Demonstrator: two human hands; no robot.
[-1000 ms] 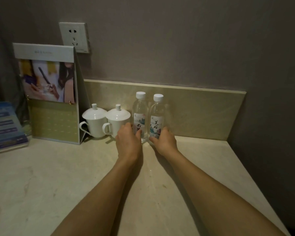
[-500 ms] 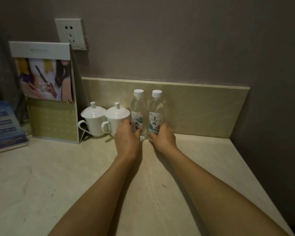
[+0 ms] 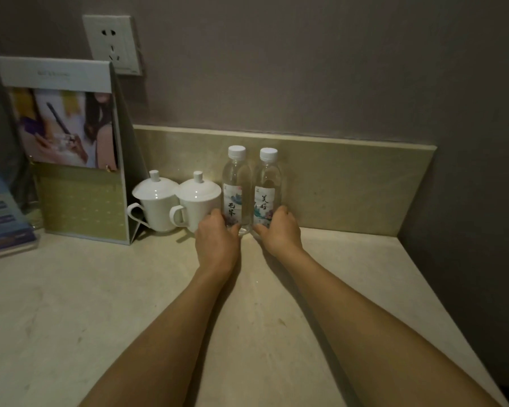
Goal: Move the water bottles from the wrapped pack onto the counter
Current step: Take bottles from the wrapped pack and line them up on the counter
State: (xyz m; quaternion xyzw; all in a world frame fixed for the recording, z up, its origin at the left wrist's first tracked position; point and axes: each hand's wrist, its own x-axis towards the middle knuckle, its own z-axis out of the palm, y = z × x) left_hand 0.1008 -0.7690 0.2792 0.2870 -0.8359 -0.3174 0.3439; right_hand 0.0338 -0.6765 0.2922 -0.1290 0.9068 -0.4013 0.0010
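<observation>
Both bare forearms reach from six o'clock toward twelve, converging. The left hand (image 3: 217, 241) lies palm down, its fingers curled round something at its eleven o'clock side. The right hand (image 3: 280, 232) mirrors it at one o'clock, fingers likewise curled.

Clear plastic bottles (image 3: 252, 189), glossy white cups (image 3: 177, 205), matt stone counter (image 3: 100, 304).

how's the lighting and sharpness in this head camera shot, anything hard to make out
Head view: dim, warm light with dark corners; wide-angle bend shows in the beige stone backsplash. The two clear white-capped water bottles are sharp enough to show labels, the blue leaflet at the left edge is blurred, and both hands throw soft shadows on the pale counter.
</observation>
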